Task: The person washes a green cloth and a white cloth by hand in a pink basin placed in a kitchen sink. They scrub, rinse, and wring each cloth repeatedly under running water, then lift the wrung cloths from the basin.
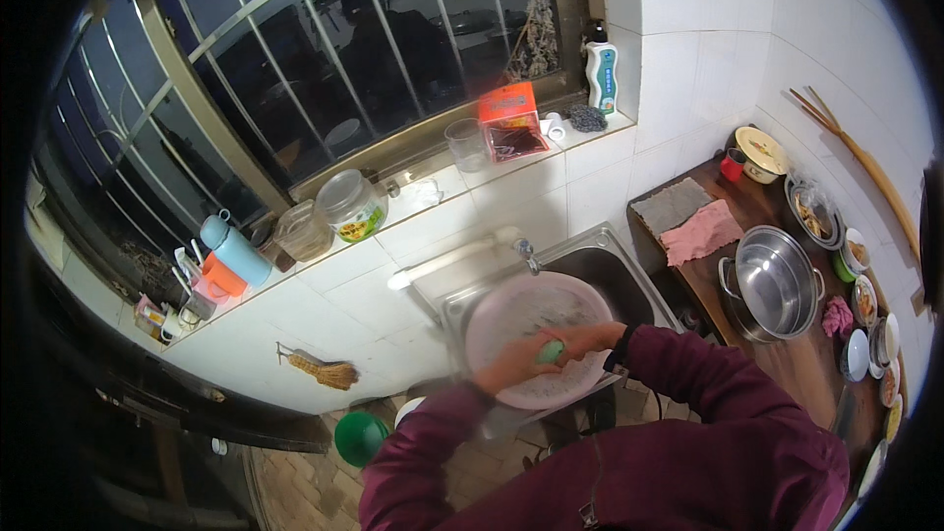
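Note:
My left hand (518,362) and my right hand (586,341) meet over a pink plastic basin (484,315). Between them both hands grip a small pale-green object (549,352); fingers cover much of it, and I cannot tell whether it is soap or something else. Cloudy, sudsy water (535,304) fills the basin, and what lies under it is hidden. The basin rests on a stainless steel sink (640,302), covering much of its bowl. A metal tap (526,254) juts from the tiled wall just behind the basin's rim.
On the right, a wooden counter (789,376) bears a stainless steel pot (780,284), a pink cloth (702,231) and several dishes. The window ledge holds a clear plastic jar (352,206) and a white pump bottle (602,77). A green bucket (361,439) stands on the floor at left.

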Available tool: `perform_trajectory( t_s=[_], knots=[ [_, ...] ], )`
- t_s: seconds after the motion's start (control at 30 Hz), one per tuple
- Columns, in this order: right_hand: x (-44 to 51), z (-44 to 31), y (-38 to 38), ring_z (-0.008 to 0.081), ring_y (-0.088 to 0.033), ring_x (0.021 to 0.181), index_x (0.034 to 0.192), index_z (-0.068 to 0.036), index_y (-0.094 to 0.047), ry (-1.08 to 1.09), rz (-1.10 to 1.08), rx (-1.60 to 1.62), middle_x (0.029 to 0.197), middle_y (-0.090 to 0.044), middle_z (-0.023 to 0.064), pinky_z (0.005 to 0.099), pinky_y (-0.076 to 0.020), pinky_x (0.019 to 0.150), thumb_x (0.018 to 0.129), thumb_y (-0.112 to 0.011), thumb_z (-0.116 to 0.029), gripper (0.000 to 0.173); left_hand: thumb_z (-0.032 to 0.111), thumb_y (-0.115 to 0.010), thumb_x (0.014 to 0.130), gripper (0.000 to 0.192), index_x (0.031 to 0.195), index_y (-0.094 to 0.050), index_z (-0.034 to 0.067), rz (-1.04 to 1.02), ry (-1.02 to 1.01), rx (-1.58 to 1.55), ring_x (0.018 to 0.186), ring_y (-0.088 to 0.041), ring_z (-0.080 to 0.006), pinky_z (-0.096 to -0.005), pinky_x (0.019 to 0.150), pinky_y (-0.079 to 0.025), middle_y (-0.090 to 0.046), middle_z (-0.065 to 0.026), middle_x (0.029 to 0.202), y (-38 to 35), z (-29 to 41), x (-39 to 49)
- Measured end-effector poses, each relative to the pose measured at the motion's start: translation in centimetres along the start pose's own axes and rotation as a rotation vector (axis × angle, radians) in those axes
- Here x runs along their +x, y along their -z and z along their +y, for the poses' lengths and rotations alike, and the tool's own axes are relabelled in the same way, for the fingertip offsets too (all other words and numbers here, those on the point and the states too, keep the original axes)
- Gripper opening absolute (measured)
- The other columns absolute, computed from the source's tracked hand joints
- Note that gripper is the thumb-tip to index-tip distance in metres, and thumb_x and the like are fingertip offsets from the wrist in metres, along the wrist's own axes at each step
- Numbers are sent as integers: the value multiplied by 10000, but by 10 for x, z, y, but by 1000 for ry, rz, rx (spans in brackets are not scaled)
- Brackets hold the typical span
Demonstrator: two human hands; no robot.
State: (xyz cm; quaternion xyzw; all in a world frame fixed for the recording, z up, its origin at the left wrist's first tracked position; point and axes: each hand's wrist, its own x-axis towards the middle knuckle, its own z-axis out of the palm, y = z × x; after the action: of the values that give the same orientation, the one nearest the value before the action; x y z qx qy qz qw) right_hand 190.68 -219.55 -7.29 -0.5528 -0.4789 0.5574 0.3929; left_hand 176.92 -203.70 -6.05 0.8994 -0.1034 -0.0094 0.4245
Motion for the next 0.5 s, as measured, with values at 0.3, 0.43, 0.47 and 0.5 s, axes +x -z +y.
perform_trajectory(
  t_s=[0.3,0.43,0.47,0.5],
  knots=[
    [-38,-87,-37,316,-377,1282,1355,-142,-389,520,554,-930,1396,-383,142,438,-305,1060,746,-667,-197,672,443,-533,917,366,1140,-544,153,98,399,-534,590,-496,-99,-228,443,-345,-563,-9,790,40,11,-29],
    [-61,-134,-43,274,-394,1273,1324,-226,-414,626,555,-1623,1407,-380,64,446,-337,1037,752,-641,-204,616,573,-464,907,426,988,-537,161,218,451,-1079,444,-389,-92,-204,361,-294,-479,9,681,38,61,-43],
    [-64,-142,-41,266,-399,1269,1309,-242,-427,692,589,-1707,1409,-379,46,444,-351,1026,756,-629,-198,591,611,-439,896,470,960,-530,154,153,531,-1261,428,-375,-96,-209,352,-289,-473,3,670,38,74,-45],
    [-66,-148,-38,263,-427,1230,1288,-233,-439,785,597,-1663,1365,-409,50,435,-369,1006,759,-616,-194,559,649,-415,884,515,931,-522,148,94,620,-1496,413,-361,-101,-213,343,-284,-467,-4,658,38,85,-46]
  ],
)
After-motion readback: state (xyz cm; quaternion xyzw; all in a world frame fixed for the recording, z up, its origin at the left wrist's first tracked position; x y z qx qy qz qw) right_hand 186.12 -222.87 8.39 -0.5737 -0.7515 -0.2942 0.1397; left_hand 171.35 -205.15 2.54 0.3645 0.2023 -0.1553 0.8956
